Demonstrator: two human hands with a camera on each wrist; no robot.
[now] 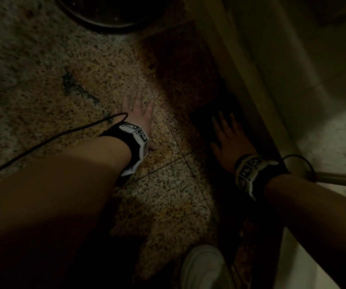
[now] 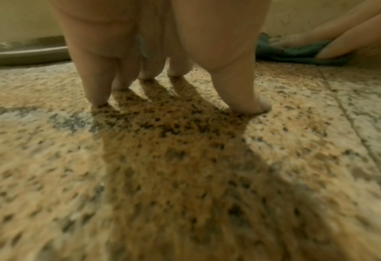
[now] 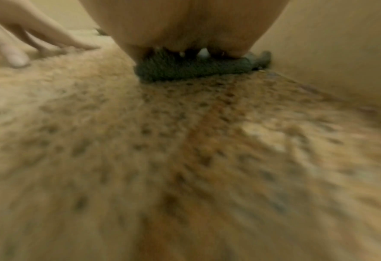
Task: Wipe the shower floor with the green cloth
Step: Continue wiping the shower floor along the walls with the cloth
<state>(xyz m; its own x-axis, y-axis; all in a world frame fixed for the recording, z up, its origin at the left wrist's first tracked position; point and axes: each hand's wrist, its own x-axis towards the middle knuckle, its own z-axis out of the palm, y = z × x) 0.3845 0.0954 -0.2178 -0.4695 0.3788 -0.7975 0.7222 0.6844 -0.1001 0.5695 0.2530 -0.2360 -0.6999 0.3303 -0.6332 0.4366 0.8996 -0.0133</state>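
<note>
Mid-wipe: right hand (image 1: 231,140), fingers straight, presses dark green cloth (image 3: 191,68) flat beneath them by wall. Left hand (image 1: 137,115) splayed, empty, on speckled granite shower floor (image 1: 163,197). Wiped vs. unwiped area unclear.

You're over a dim speckled granite floor (image 1: 157,195) with thin grout lines; a pale wall (image 1: 293,59) fills the frame's right, a dark round basin (image 1: 109,15) sits top centre

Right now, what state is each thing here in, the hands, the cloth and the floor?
left hand: fingers spread, braced on the bare floor, holding nothing.
right hand: fingers straight, pressing down flat on the cloth.
green cloth: bunched flat on the floor beside the wall, under the right hand.
shower floor: speckled stone tile, brownish stain near the wall.
</note>
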